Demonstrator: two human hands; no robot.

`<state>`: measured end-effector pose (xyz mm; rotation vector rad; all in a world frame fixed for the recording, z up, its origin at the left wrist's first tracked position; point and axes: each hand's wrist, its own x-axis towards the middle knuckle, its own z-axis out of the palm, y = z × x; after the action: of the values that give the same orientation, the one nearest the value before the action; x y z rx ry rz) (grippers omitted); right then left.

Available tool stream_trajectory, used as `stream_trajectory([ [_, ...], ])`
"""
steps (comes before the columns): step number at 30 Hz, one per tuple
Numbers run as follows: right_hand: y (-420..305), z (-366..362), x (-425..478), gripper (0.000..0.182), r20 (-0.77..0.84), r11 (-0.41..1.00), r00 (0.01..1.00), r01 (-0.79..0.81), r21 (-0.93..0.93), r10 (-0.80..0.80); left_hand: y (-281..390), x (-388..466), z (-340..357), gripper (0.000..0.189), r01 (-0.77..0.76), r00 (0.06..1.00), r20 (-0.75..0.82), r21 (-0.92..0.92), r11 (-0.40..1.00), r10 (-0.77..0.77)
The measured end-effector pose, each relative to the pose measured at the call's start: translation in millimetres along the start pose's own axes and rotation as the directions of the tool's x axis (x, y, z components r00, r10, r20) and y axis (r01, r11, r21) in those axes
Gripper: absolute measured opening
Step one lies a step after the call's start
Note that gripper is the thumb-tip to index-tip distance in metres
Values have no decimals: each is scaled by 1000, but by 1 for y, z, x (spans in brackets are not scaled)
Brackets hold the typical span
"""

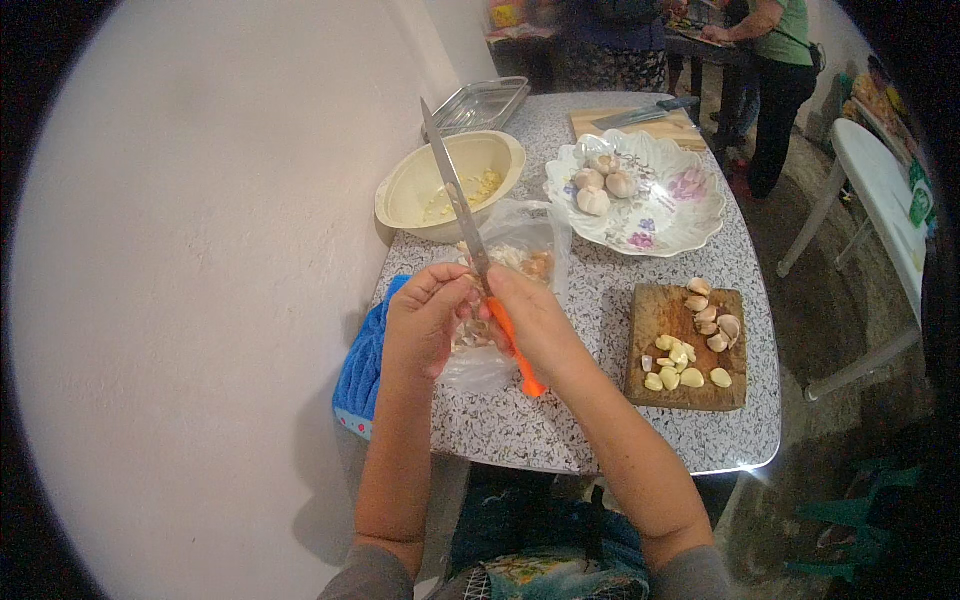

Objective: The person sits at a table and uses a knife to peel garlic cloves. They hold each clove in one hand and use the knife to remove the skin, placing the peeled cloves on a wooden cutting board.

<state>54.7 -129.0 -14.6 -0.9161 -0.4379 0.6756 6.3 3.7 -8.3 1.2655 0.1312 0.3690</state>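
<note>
My right hand (529,315) is closed around an orange-handled kitchen knife (456,187), its blade pointing up and away. Against the blade's base, my left hand (431,315) pinches a small piece, probably a garlic clove, mostly hidden by the fingers. Both hands are over a clear plastic bag (480,375) of garlic skins. At the right, a wooden block (645,311) bears peeled garlic cloves (679,356) and unpeeled cloves (706,319). Whole garlic bulbs (596,187) sit in a scalloped floral dish (675,217). Behind the bag, a cream oval bowl (401,184) holds chopped yellowish bits.
A blue towel (364,352) lies at the left edge, by the wall. Farther back are a glass dish (480,105) and a cutting board (686,135) with a cleaver (637,114). A white plastic chair (877,180) stands right; people are at another table beyond.
</note>
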Motion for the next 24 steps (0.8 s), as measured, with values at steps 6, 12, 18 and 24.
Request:
stream_trajectory([
  [6, 5, -3, 2, 30, 8, 1000, 1000, -7, -13, 7, 7, -1, 7, 15, 32, 999, -13, -185, 982, -35],
  [12, -3, 4, -3, 40, 27, 984, 999, 51, -171, -47, 9, -1, 5, 14, 22, 1000, -6, -158, 987, -23],
  [18, -1, 1, -3, 41, 102, 965, 989, 131, -226, -110, 10, -2, 6, 15, -16, 1000, -25, -137, 990, 13],
  [24, -1, 3, -5, 40, 122, 967, 984, 151, -206, -128, 9, -3, 6, 15, -70, 996, -61, -80, 994, 65],
])
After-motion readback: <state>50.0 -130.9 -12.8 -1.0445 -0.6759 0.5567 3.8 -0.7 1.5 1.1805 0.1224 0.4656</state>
